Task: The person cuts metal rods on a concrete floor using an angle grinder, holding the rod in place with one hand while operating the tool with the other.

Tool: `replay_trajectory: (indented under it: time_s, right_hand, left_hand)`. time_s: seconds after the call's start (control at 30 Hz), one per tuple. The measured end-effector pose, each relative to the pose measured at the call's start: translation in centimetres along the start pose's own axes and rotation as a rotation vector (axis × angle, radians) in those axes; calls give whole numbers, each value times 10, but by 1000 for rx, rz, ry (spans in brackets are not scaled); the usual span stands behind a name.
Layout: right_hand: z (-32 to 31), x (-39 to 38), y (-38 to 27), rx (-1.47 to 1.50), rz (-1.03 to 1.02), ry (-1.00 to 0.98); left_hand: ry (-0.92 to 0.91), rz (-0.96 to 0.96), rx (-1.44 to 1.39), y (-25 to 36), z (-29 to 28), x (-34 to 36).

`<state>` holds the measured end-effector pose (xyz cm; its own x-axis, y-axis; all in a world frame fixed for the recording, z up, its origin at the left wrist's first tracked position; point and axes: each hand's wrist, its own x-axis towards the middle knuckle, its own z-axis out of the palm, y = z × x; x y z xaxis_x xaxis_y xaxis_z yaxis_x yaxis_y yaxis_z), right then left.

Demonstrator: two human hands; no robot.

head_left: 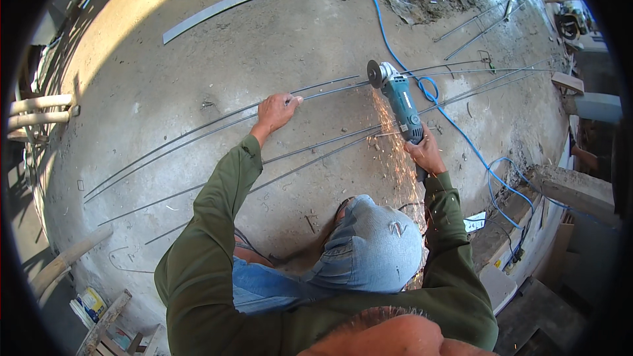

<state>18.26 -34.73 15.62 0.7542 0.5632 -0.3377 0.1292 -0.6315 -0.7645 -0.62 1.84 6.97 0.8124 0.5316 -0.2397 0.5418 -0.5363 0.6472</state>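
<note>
My right hand (426, 153) is closed round the rear body of a teal angle grinder (403, 107), which has a dark disc (375, 74) at its far end. The disc meets a thin steel rod (336, 90), and orange sparks (389, 133) stream from there back toward my right forearm and knee. Further left along that rod, my left hand (277, 113) is closed on it, fingers bent. A second steel rod (198, 130) runs close beside it on the far side. The exact contact under the disc is partly hidden.
More long rods (290, 153) lie nearer my knees on the concrete floor (290, 33). A blue cable (461, 133) loops right of the grinder. A flat metal strip (211, 14) lies far left. Concrete posts (573, 188) stand right; a wooden pole (72, 260) juts in at left.
</note>
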Motion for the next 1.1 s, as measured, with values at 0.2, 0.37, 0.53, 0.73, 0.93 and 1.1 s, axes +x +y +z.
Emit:
replay_trajectory:
  time_s: [0.2, 0.37, 0.53, 0.73, 0.93, 1.1]
  right_hand:
    - [-2, -2, -5, 62, -84, -32]
    - [-2, -5, -8, 54, -24, -14]
    - [-5, -3, -4, 36, -11, -28]
    - [-3, -2, -5, 17, -216, 67]
    - [-5, -14, -11, 18, 16, 6]
    - [-8, -15, -12, 27, 82, -29]
  left_hand:
    - [50, 35, 0, -7, 3, -1]
    - [-24, -33, -12, 1, -3, 1]
    - [-24, -15, -12, -3, -2, 2]
    - [-25, -21, -21, -1, -5, 2]
    - [-26, -16, -21, 2, -7, -4]
    - [-26, 0, 7, 2, -5, -1]
